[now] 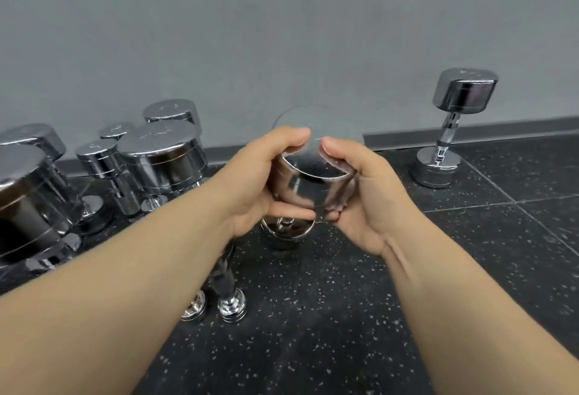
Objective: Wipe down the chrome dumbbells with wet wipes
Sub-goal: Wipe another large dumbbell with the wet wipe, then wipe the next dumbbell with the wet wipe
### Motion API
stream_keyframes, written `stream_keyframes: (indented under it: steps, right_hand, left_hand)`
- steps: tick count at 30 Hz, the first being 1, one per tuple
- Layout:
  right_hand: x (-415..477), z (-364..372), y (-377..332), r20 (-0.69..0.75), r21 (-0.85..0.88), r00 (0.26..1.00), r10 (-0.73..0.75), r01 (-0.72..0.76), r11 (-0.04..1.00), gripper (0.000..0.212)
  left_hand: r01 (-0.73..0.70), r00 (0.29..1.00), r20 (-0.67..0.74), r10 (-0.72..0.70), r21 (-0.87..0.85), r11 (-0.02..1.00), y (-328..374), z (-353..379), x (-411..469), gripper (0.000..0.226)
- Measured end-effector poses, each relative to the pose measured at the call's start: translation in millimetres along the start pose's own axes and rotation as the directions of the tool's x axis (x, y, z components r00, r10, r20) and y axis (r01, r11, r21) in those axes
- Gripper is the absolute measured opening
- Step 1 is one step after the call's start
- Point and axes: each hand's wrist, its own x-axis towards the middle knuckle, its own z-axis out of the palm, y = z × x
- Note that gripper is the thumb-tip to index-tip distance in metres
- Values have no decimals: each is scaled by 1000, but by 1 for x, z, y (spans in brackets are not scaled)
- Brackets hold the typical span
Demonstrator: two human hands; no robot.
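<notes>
Both forearms bare, reaching fwd & converging at centre. L hand (263, 181) and R hand (369, 197) face each other, thumbs on top, fingers (294, 211) curled round dumbbell (308, 189) head btwn them.

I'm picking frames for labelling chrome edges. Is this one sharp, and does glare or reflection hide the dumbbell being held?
Head view: the held dumbbell mirrors the grey wall, so its top face nearly vanishes. The fingers of the left hand and right hand are softly motion-blurred. The lone dumbbell at right is crisper. The light is even, with no hard shadows.
</notes>
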Motion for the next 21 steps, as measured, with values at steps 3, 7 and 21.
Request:
stream_keyframes:
  steps: [3,7,21]
  right_hand:
    - [17,1,-7,-75,-35,997,31,-33,999,34]
    - [50,6,-24,-123,-107,978,168,-182,977,34]
    - [83,26,-24,-112,-174,971,210,-227,958,55]
  left_hand:
    - [81,994,-70,-78,39,996,16,3,20,19]
    - [155,963,-244,-114,156,976,37,6,46,29]
    - [-59,989,51,137,997,55,93,-15,84,39]
